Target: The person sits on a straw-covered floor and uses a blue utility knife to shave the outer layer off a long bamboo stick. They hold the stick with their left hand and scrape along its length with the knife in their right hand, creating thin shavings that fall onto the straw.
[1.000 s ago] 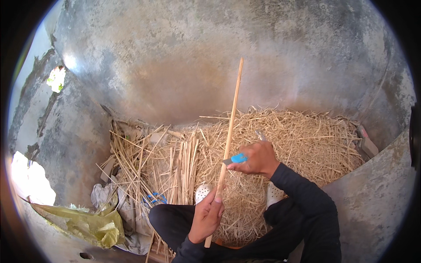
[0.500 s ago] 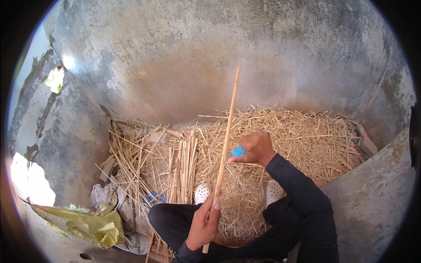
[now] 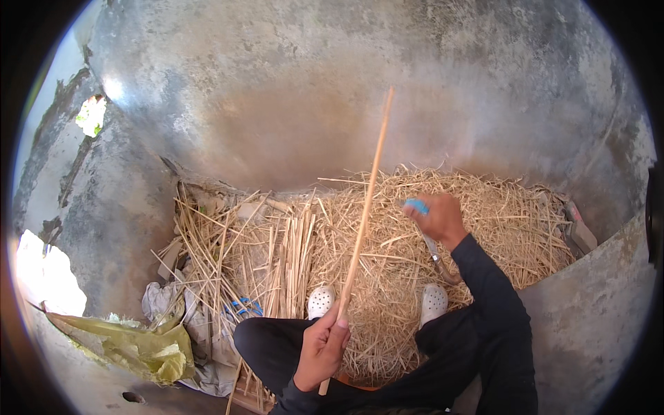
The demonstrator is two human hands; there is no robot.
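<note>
A long, thin wooden stick point(image 3: 366, 214) slants up and away from my left hand point(image 3: 324, 346), whose fingers and thumb wrap round its lower part. Its far end rises in front of the concrete wall. To the right of the stick and apart from it, my right hand point(image 3: 440, 218) is closed on a small blue object point(image 3: 416, 205); motion blur hides its exact kind. Just below that hand, a knife point(image 3: 436, 257) with a metal blade and a brown curved handle shows against the straw-like shavings point(image 3: 512, 228).
Several split sticks point(image 3: 294, 256) lie to the left of my feet, beside a blue strap point(image 3: 243, 308) and a yellow-green sack point(image 3: 124, 346). Concrete walls point(image 3: 311, 90) close in the space. My white clogs point(image 3: 434, 303) stand on the shavings. A brick-like block point(image 3: 579, 232) sits in the right corner.
My right hand has moved right, away from the stick, with the blue object. The knife has come into sight below it. The stick's far end has tilted slightly right.
</note>
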